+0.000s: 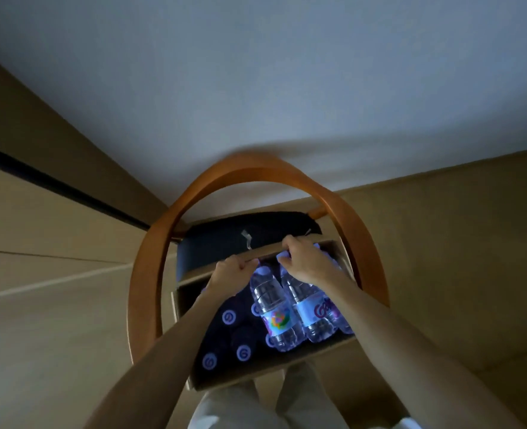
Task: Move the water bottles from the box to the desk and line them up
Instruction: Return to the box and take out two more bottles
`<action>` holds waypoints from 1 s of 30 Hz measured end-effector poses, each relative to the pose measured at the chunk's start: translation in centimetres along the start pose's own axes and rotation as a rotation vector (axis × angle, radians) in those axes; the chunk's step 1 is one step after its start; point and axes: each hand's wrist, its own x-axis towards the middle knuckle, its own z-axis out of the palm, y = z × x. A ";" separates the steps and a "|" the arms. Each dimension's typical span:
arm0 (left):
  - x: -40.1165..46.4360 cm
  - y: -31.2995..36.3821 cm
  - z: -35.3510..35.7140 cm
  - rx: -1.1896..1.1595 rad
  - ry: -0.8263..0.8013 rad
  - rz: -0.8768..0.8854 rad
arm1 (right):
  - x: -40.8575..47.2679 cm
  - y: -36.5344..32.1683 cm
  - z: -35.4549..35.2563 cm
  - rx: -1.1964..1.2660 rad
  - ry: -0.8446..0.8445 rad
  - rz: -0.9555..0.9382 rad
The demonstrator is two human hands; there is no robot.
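The cardboard box [274, 371] sits on a chair with a round wooden frame [150, 267] that curves up and around it on both sides, so the wood hems the box in at the left, right and far side. The open way out is straight up and toward the person. Beyond the chair lies a wide, bare pale surface [287, 88], and tan floor [39, 305] spreads out to the left and right. The box's far flap [265, 253] stands up at the back, with the chair's dark seat [225, 239] just behind it. The left hand [229, 274] pinches the top edge of this flap with bent fingers. The right hand [302, 260] is curled over the same edge, close to the caps of the bottles; I cannot tell if it grips the flap or a bottle top. Two water bottles [273, 311] lie flat on the right side of the box, side by side and touching, long way running from near to far, caps pointing away toward the flap. On the left side, more bottles stand upright, and only their round purple caps [228, 317] show in the dark. Pale trousers [240, 407] show below the box.
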 end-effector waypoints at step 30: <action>-3.6 -0.7 3.9 0.003 0.304 -0.146 | 0.9 0.0 -1.5 -0.560 -0.179 -0.434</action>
